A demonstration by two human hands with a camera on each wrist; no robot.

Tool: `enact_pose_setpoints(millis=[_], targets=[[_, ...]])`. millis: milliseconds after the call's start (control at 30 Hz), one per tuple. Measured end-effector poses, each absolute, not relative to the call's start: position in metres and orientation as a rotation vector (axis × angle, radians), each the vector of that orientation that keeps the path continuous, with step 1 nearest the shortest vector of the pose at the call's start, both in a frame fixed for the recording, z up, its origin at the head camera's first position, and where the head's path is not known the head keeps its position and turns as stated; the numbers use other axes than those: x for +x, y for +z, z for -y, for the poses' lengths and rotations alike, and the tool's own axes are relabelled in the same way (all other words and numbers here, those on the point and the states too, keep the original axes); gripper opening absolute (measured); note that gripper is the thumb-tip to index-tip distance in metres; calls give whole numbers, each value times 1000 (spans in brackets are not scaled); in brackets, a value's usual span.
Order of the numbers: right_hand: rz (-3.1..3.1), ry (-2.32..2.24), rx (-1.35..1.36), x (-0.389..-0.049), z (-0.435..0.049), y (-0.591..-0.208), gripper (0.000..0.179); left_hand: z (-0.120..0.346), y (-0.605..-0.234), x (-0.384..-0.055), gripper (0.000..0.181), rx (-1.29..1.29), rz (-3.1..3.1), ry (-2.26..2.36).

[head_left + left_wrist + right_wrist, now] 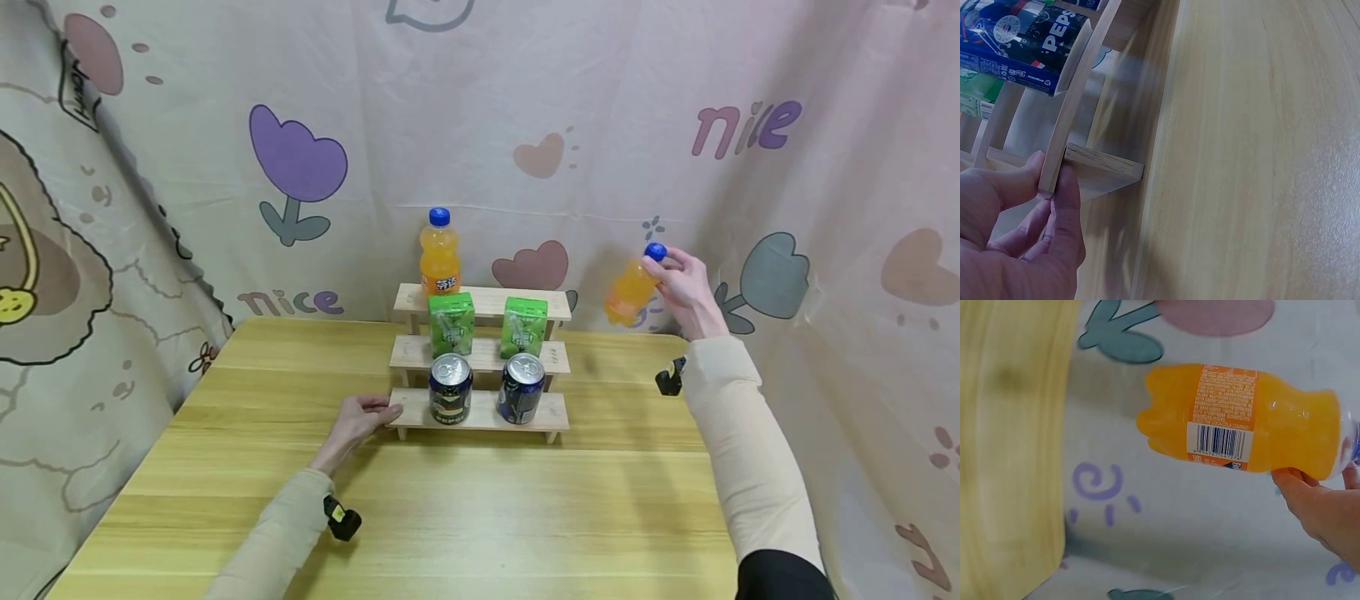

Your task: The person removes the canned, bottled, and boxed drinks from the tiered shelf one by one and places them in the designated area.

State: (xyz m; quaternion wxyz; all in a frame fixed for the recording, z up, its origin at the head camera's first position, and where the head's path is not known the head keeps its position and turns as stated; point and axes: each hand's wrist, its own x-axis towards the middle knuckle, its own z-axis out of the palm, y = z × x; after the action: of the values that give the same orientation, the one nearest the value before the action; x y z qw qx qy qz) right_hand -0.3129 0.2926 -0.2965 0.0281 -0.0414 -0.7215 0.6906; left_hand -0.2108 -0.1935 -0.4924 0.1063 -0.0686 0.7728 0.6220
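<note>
My right hand (686, 287) holds an orange soda bottle (630, 292) by its neck, just under the blue cap, up in the air to the right of the wooden shelf. The bottle is tilted, its base toward the lower left; its barcode side (1222, 419) faces the right wrist camera. With thumb and fingers, my left hand (360, 425) pinches the left end of the bottom step of the three-tier wooden shelf (480, 421). A second orange bottle (440, 254) stands upright on the left of the top step.
Two green drink cartons (452, 325) stand on the middle step. Two dark blue Pepsi cans (450, 390) are on the bottom step, one seen close in the left wrist view. The shelf stands on a wooden table (300, 367), before a printed curtain (450, 108).
</note>
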Motion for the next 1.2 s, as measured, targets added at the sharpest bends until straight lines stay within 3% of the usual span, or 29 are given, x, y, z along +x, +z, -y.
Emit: enact_pose_setpoints(millis=[700, 1200], targets=[[2382, 1973, -315, -306, -333, -369, 23, 192, -490, -209, 51, -233, -2385, 1738], [2368, 1969, -433, -302, -338, -394, 18, 191, -491, -209, 49, -227, -2375, 1750]])
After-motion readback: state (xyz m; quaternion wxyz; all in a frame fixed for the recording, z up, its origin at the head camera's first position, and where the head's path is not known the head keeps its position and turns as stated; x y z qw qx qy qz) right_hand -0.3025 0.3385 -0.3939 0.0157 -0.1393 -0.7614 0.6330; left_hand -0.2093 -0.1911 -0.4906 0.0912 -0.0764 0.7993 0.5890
